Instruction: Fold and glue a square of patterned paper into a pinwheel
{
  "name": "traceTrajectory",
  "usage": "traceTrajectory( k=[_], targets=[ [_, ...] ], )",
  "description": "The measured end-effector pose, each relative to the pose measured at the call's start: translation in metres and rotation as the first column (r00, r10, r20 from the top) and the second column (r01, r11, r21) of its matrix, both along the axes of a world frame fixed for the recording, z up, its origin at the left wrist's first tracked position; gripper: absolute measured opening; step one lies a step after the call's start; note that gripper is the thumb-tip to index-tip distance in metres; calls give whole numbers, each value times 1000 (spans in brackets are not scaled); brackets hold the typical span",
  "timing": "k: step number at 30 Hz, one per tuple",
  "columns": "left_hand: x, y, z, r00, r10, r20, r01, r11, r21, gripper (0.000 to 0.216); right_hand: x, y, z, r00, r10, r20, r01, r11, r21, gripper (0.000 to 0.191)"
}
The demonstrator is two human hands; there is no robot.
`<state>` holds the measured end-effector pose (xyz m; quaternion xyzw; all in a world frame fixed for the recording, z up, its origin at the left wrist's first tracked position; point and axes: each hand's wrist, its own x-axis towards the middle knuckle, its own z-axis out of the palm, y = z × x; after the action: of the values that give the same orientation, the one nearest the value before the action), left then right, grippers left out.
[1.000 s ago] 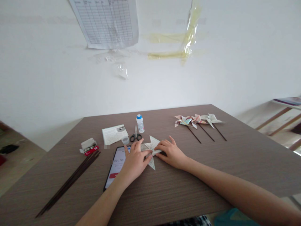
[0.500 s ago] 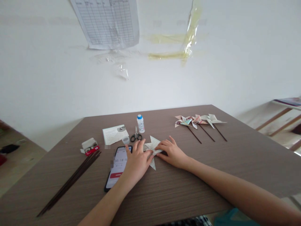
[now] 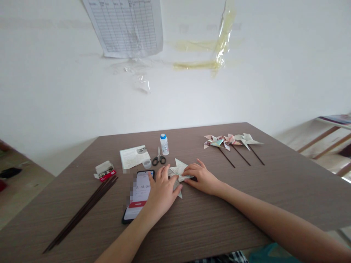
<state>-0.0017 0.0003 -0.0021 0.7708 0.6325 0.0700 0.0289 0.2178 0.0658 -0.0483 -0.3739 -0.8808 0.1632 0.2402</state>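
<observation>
Between my hands lies a paper pinwheel of printed white paper, its points folded in toward the middle. My left hand rests over its left side, fingers closed on the paper near the centre. From the right, my right hand pinches the pinwheel's right part, thumb below and fingers on top. The fingertips of both hands almost meet at the middle and hide part of the folds. A phone showing a running timer lies partly beneath my left wrist.
Behind are black-handled scissors, a blue-capped bottle, a small clear cup and a stack of paper. At left lie an open red-and-white box and dark sticks. Three finished pinwheels on sticks lie back right.
My left hand has shifted slightly, its thumb now a little lower and to the right. Both hands stay on the pinwheel, and the other things lie where they were.
</observation>
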Motion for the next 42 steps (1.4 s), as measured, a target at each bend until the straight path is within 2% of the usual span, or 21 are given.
traceTrajectory(
  k=[5,10,18,28,42],
  targets=[
    [3,1,-4,1000,0,22,-1,1000,23,36,0,1,-1,1000,-3,2,3,1000,-6,21],
    [1,2,0,1000,7,26,-7,1000,-4,46,0,2,-1,1000,-1,14,1,1000,3,21],
    [0,4,1,999,-17,48,18,999,-27,40,1,2,0,1000,-8,10,8,1000,9,23],
    [0,4,4,997,-22,69,21,1000,22,31,2,-1,5,1000,-17,5,17,1000,-19,23],
    [1,6,13,1000,14,7,-13,995,-100,37,2,-1,5,1000,-19,14,20,999,-45,20]
  ],
)
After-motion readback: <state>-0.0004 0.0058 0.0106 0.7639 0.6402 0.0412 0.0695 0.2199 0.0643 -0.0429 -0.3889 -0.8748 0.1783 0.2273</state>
